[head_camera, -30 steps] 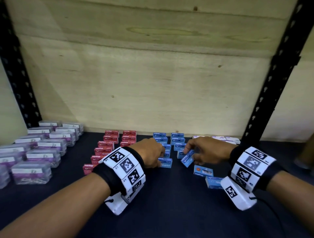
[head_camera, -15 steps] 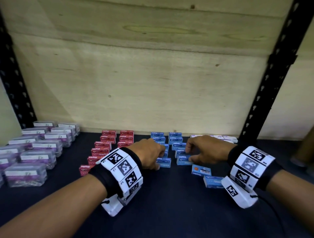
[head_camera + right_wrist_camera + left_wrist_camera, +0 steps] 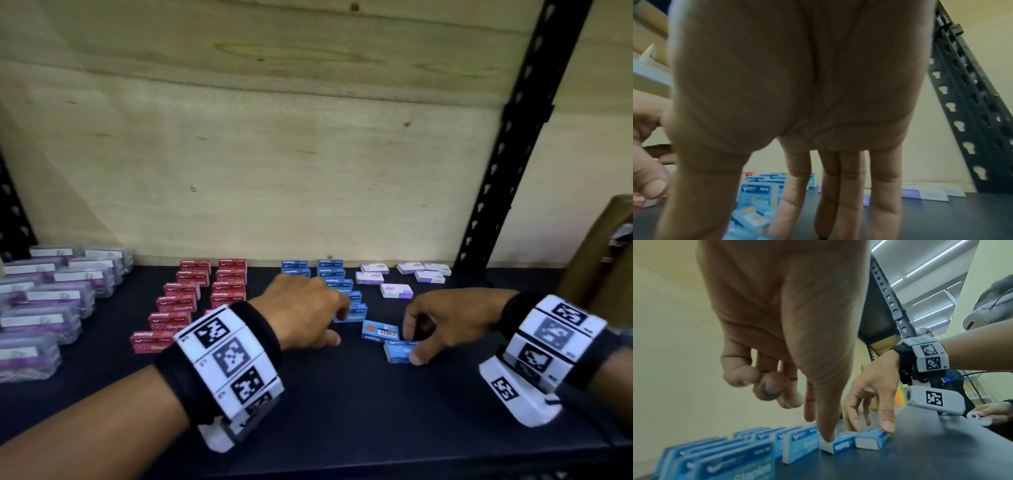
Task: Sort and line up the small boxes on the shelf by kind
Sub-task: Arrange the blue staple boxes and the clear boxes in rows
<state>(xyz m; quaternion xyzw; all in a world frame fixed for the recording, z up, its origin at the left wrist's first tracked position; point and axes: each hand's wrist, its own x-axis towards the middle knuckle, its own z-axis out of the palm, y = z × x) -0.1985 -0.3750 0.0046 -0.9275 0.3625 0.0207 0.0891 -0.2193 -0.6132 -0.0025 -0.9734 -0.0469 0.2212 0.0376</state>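
Observation:
Red boxes and blue boxes stand in double rows on the dark shelf. Two blue boxes lie loose nearer me: one shows a barcode, the other is pinched between thumb and fingers of my right hand. The left wrist view shows that pinch on the box as it lies on the shelf. My left hand hovers at the front of the blue rows, beside the front standing box. Its thumb and forefinger point down, the other fingers are curled, and it holds nothing.
Several white and lilac boxes lie scattered at the back right. Clear boxes with purple labels fill the left side. A black perforated post rises at the right, with a brown object beyond it. A plywood wall backs the shelf.
My right hand let go of a blue box at the right blue row, drew back toward me and took hold of the nearest loose blue box. My left hand stayed at the rows.

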